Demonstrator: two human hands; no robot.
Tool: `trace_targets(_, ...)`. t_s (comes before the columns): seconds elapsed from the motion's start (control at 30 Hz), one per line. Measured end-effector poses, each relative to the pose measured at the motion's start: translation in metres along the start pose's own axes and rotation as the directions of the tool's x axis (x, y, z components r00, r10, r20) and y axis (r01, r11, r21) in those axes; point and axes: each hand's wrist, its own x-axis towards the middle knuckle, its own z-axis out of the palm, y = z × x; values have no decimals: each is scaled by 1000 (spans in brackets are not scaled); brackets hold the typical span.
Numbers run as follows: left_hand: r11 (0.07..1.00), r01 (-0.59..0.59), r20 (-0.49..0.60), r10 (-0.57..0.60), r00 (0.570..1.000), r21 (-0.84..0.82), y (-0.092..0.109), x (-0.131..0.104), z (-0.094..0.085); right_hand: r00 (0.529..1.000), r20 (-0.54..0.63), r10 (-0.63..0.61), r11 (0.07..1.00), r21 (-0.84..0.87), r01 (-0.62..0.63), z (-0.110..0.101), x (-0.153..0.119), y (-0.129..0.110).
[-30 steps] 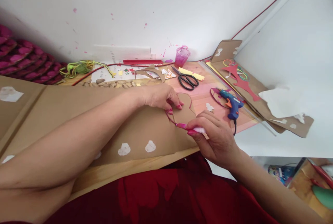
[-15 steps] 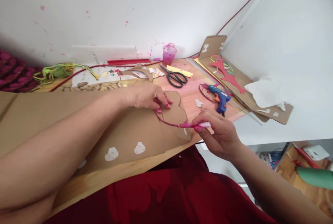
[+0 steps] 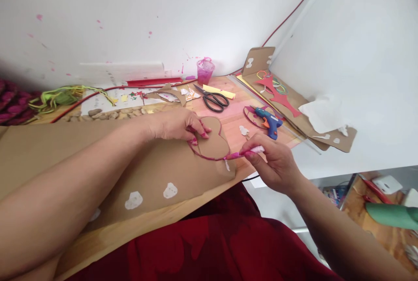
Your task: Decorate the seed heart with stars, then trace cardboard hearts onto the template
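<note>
A cardboard heart (image 3: pixel 214 141) with a dark pink painted rim lies on a large brown cardboard sheet (image 3: pixel 156 163). My left hand (image 3: pixel 183 126) presses on the heart's left part, thumb and fingertips closed about its edge, with pink stains on the fingertips. In my right hand (image 3: pixel 272 159) is a slim pink-stained brush-like stick (image 3: pixel 233 155) with a white rear end, pinched between thumb and fingers. Its tip touches the heart's lower right rim, and its exact kind is unclear. A small white patch shows on the sheet just below the tip.
Black-handled scissors (image 3: pixel 214 99) and a plastic cup with pink paint (image 3: pixel 205 71) stand beyond the heart. A blue glue gun (image 3: pixel 270 122) rests on another pink-rimmed cardboard piece at right. Green yarn (image 3: pixel 62 98), stones (image 3: pixel 98 115) and cardboard scraps (image 3: pixel 170 94) line the back.
The view has shifted slightly, so most things appear farther left. Along the heart's lower rim, the stick's tip has slid a little to the right. My left hand keeps its hold.
</note>
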Motion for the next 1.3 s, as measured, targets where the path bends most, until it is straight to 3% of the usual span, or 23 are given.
trace_targets(0.33,997,-9,13,10,1000,-72,-2,0,1,989,-83,120,991,76,-114,-5,-6,11)
trace_targets(0.57,999,-28,1,28,1000,-45,1,0,1,987,-44,154,977,155,-146,2,-4,11)
trace_targets(0.7,998,-47,-10,46,999,-48,0,0,1,955,-150,257,943,256,-214,0,-5,13)
trace_targets(0.8,998,-53,-53,51,997,-31,0,0,1,855,-244,458,771,588,-245,3,-4,14)
trace_targets(0.9,999,3,-162,-8,987,-33,2,-2,-3,744,-136,654,441,868,-228,7,-2,14)
trace_targets(0.97,997,49,-223,-62,973,-62,4,-5,-7,713,-42,700,282,934,-221,9,0,14)
trace_targets(1.2,953,237,-242,-189,952,188,15,-13,-15,664,100,741,58,976,-212,10,6,15)
trace_targets(1.3,944,276,-214,-236,948,181,19,-15,-16,638,134,759,-2,979,-203,13,7,15)
